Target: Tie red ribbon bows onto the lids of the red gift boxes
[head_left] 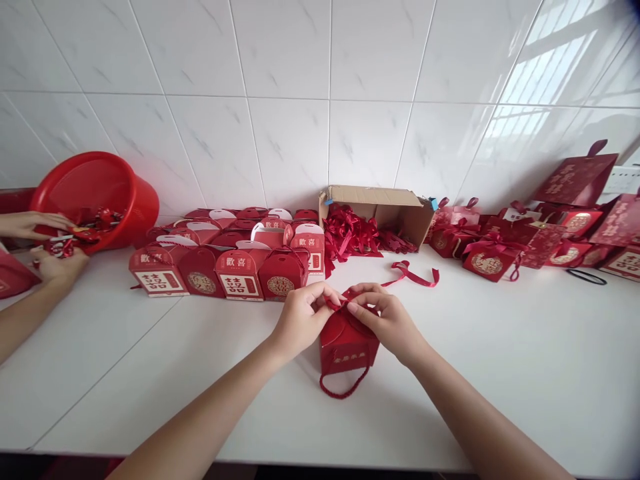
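Observation:
A small red gift box (347, 350) with gold lettering stands on the white table in front of me. Its twisted red cord handle (345, 395) hangs down the near side onto the tabletop. Over the top of the box, my left hand (306, 317) pinches a red ribbon (336, 303). My right hand (383, 320) also has its fingers closed on the ribbon, close beside the left. The fingers partly hide the ribbon and the box's top. Behind the right hand, a loose length of red ribbon (417, 277) lies on the table.
Several red gift boxes (240, 277) stand in rows at left centre. A cardboard box (377, 195) on its side holds ribbons (350, 230). Bow-tied boxes (493, 260) are grouped at right. Another person's hands (63, 263) hold wrapped sweets by a tipped red tub (143, 203).

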Tool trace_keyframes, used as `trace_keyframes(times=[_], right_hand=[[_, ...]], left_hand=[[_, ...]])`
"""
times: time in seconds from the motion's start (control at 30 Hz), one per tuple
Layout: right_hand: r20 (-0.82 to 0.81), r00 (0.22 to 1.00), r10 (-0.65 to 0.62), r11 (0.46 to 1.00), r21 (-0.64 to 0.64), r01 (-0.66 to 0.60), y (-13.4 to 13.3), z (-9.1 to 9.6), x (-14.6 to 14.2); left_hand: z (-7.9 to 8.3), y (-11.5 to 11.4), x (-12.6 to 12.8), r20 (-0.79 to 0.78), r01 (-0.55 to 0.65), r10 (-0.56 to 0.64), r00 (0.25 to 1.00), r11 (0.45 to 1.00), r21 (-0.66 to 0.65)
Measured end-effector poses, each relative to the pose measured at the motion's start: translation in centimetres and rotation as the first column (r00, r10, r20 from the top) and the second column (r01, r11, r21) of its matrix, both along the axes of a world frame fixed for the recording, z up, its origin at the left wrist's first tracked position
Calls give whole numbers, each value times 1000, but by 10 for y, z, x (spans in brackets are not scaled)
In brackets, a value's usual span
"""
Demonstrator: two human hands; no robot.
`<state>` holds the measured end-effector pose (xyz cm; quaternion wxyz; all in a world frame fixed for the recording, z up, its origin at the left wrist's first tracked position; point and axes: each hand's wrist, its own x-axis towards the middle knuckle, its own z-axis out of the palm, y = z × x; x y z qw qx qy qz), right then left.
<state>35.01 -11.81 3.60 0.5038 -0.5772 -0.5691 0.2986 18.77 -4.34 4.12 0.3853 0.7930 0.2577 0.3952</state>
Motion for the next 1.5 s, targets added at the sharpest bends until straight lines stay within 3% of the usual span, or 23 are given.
trace_keyframes(times=[0.2, 0.37, 0.53, 0.67, 0.77, 0.87, 1.07, 1.17, 1.33, 1.5], right_hand=[[15, 982, 189, 982, -4, -189, 2, 2, 0], [-171, 984, 49, 997, 66, -39, 6, -4, -8], [-149, 989, 9, 998, 59, 0, 5, -6, -13], [-124, 992, 29, 999, 28, -26, -1, 0, -10], [-29, 996, 82, 996, -22, -83, -11, 10, -4], [190, 979, 78, 997, -28, -74, -25, 20, -1], [547, 837, 21, 993, 88, -82, -45, 28, -4], [552, 833, 32, 992, 85, -95, -47, 32, -2], [470, 853, 228, 972, -60, -227, -53, 48, 8], [462, 871, 167, 982, -4, -187, -36, 59, 21]], left_hand=[[-2, 9, 10, 54, 110, -107, 993, 992, -61], [2, 16, 11, 96, 101, -91, 991, 989, -104], [9, 10, -6, -153, 97, -88, 984, 994, 56], [7, 9, -5, -126, 56, -53, 991, 998, 18], [7, 12, -4, -114, 67, -70, 991, 997, -33], [11, 13, -8, -141, 107, -118, 983, 991, -83], [25, 7, -18, -203, 207, -229, 952, 970, -125], [27, 7, -19, -216, 227, -251, 944, 965, -131], [28, 9, -19, -237, 266, -293, 926, 954, -141], [31, 9, -17, -254, 296, -328, 910, 943, -155]])
